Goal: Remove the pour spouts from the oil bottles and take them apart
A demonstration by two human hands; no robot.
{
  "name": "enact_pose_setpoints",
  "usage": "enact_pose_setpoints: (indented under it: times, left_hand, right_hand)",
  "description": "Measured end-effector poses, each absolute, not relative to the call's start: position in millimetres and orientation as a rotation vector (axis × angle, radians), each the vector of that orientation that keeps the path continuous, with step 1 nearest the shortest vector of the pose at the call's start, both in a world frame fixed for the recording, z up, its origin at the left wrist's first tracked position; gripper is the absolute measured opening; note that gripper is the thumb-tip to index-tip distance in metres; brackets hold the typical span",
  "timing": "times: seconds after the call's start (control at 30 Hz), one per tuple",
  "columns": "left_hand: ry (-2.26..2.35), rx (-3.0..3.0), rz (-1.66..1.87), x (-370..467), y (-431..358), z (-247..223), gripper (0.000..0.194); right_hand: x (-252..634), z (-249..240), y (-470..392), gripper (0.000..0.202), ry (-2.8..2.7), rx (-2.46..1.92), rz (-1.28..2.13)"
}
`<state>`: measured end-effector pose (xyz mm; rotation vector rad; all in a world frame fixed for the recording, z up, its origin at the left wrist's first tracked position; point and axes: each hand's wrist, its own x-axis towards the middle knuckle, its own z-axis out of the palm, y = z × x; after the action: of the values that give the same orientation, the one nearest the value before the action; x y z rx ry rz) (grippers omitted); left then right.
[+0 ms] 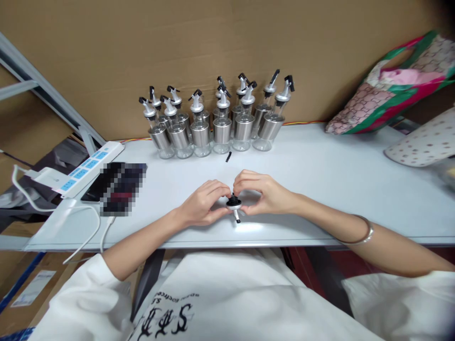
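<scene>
Between my two hands is a pour spout (233,204) with a black ribbed stopper, a silvery collar and a thin nozzle that points down toward me. My left hand (202,203) pinches it from the left with fingertips and thumb. From the other side, my right hand (265,193) grips the same spout, its fingers at the stopper's top and its thumb near the collar. A small black strip (228,157) lies on the table beyond my hands. Behind it stand several glass bottles (222,135) with steel sleeves and spouts fitted in their necks.
A white table (313,156) holds everything. To the left are a power strip (90,166), a pixelated dark phone (122,189) and a white cable (97,227). On the right, a patterned bag (369,99) and a white dotted object (423,139) lie. Cardboard (199,42) backs the table.
</scene>
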<state>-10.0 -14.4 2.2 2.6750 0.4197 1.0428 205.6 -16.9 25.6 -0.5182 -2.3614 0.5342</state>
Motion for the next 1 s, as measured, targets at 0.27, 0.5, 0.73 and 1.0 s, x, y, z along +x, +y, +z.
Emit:
enact_pose_setpoints:
  times: [0.27, 0.5, 0.73, 1.0]
  left_hand:
    - [0.383, 2.667, 1.024, -9.2, -15.8, 3.9, 0.016]
    - [0.476, 2.625, 1.199, -9.3, -13.3, 2.9, 0.017]
    - [0.554, 2.619, 1.194, -10.2, -12.6, 0.8, 0.019]
    - [0.534, 2.618, 1.179, -10.0, -12.9, 1.7, 0.02]
  right_hand:
    - [205.8, 25.2, -17.2, 0.013, -2.389, -0.502, 0.495]
    - [205.8, 22.3, -17.5, 0.015, -2.338, -0.587, 0.477]
    - [206.0, 20.6, -17.4, 0.013, -2.315, -0.593, 0.508]
    - [205.8, 19.9, -18.5, 0.012, -2.327, -0.625, 0.521]
